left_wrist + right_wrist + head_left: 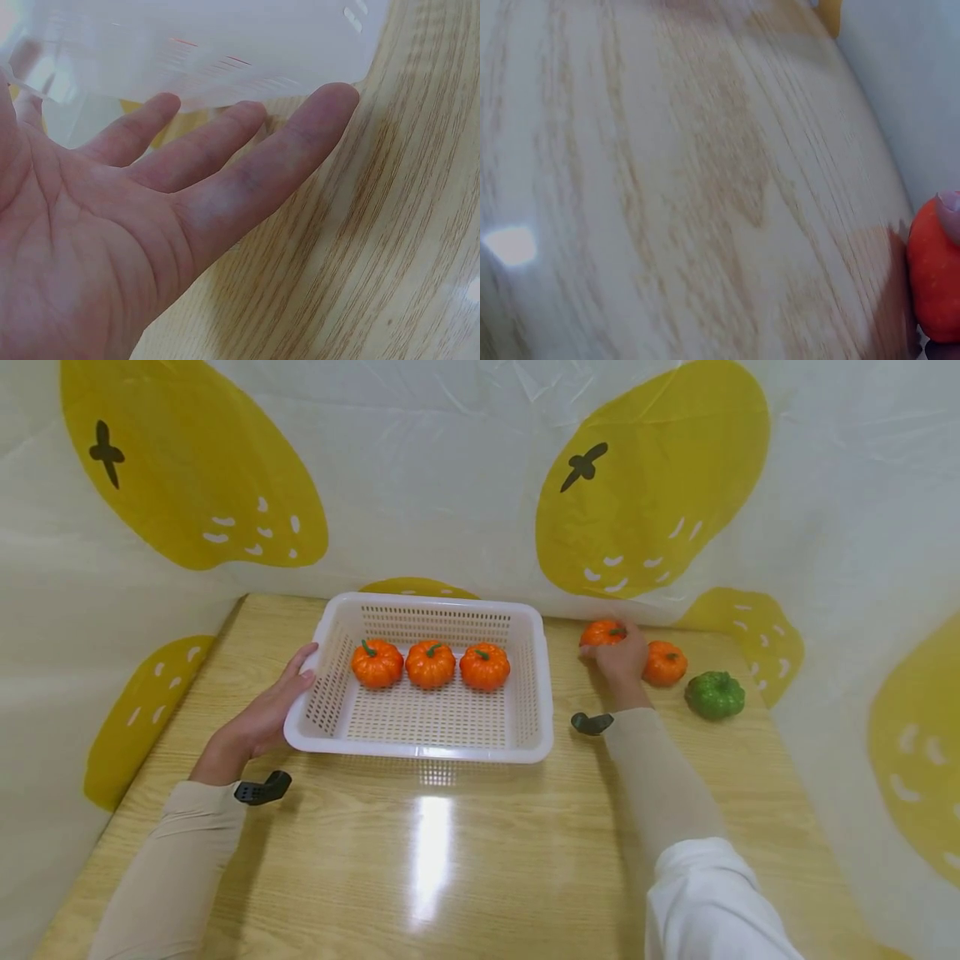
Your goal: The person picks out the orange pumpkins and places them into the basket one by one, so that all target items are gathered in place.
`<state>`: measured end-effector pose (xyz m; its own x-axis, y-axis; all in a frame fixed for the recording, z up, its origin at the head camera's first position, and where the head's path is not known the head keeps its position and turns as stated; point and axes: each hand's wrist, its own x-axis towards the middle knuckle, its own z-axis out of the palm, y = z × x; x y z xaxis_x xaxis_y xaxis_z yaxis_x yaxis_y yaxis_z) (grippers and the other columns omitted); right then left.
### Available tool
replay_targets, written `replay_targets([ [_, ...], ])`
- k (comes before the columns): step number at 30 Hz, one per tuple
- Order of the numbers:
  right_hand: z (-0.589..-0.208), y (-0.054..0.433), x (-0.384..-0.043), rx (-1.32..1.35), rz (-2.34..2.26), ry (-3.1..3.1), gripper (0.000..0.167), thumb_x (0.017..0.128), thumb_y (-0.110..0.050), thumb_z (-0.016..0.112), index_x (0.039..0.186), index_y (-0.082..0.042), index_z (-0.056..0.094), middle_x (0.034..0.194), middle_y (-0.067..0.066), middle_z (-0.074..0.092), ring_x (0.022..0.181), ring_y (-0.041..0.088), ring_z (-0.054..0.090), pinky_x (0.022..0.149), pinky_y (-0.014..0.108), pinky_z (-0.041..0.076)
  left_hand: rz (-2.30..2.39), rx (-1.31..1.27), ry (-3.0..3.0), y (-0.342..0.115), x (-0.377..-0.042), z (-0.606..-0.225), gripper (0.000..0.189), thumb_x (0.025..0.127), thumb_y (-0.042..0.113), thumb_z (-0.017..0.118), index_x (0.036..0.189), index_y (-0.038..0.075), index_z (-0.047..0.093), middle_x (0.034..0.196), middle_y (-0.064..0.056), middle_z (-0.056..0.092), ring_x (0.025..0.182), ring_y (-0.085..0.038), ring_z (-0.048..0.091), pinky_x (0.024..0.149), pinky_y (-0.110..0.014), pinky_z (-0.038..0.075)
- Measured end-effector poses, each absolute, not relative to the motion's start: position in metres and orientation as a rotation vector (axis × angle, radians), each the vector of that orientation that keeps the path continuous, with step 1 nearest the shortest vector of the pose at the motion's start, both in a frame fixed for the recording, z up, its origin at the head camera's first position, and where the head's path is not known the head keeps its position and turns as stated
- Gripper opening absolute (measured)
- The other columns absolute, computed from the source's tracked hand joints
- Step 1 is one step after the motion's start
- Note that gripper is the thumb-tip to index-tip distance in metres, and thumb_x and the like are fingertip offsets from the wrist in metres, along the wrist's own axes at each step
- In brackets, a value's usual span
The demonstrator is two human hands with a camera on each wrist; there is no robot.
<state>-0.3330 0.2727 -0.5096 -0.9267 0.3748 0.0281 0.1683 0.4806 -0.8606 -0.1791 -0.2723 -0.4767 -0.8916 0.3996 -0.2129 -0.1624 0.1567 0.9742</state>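
My left hand (258, 720) rests against the left side of a white plastic basket (420, 752). Its straight fingers (225, 176) touch the basket wall in the left wrist view. To the right of the basket, my right hand (624, 658) grips a small orange pumpkin (602, 632) near the table's back edge. A fingertip and part of that pumpkin (934, 277) show at the right wrist view's edge. Inside the basket sit three orange pumpkins in a row: a left pumpkin (377, 664), a middle pumpkin (431, 665) and a right pumpkin (484, 667).
Another orange pumpkin (666, 664) stands just right of my right hand, with a green pumpkin (715, 696) beyond it. The wooden table (360, 860) meets a white sheet (427, 468) with yellow fruit prints at its back and sides.
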Motion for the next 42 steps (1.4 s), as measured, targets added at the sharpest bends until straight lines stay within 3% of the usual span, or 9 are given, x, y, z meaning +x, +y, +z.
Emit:
replay_targets([
  [7, -0.502, 0.273, -0.330, -0.455, 1.422, -2.524, 0.090, 0.071, -0.006, 0.091, 0.152, -0.015, 0.054, 0.151, 0.016, 0.058, 0.142, 0.034, 0.050, 0.125, 0.042, 0.033, 1.783, 0.222, 2.019, -0.272, -0.179, -0.477, 0.058, 0.113, 0.050, 0.024, 0.160, 0.052, -0.010, 0.168, -0.028, 0.010, 0.127, -0.043, 0.048, 0.085, -0.051, 0.059],
  [25, -0.484, 0.271, -0.325, -0.409, 1.351, -2.577, 0.082, 0.072, -0.014, 0.094, 0.147, -0.014, 0.061, 0.147, 0.014, 0.063, 0.139, 0.033, 0.053, 0.123, 0.041, 0.035, 1.775, 0.212, 2.024, -0.273, -0.177, -0.475, 0.058, 0.113, 0.051, 0.023, 0.159, 0.054, -0.011, 0.167, -0.028, 0.012, 0.124, -0.039, 0.051, 0.084, -0.051, 0.060],
  [36, -0.468, 0.268, -0.317, -0.296, 1.351, -2.596, 0.081, 0.072, -0.015, 0.095, 0.146, -0.016, 0.062, 0.151, 0.010, 0.060, 0.143, 0.031, 0.051, 0.123, 0.042, 0.035, 1.766, 0.223, 2.035, -0.273, -0.177, -0.476, 0.057, 0.113, 0.050, 0.022, 0.159, 0.053, -0.011, 0.168, -0.028, 0.010, 0.128, -0.048, 0.045, 0.085, -0.051, 0.059],
  [42, -0.457, 0.265, -0.314, -0.274, 1.370, -2.610, 0.081, 0.071, -0.014, 0.094, 0.146, -0.016, 0.062, 0.151, 0.010, 0.060, 0.142, 0.032, 0.052, 0.122, 0.044, 0.037, 1.764, 0.226, 2.029, -0.272, -0.177, -0.475, 0.058, 0.113, 0.051, 0.022, 0.159, 0.053, -0.012, 0.168, -0.028, 0.010, 0.127, -0.046, 0.047, 0.085, -0.051, 0.060],
])
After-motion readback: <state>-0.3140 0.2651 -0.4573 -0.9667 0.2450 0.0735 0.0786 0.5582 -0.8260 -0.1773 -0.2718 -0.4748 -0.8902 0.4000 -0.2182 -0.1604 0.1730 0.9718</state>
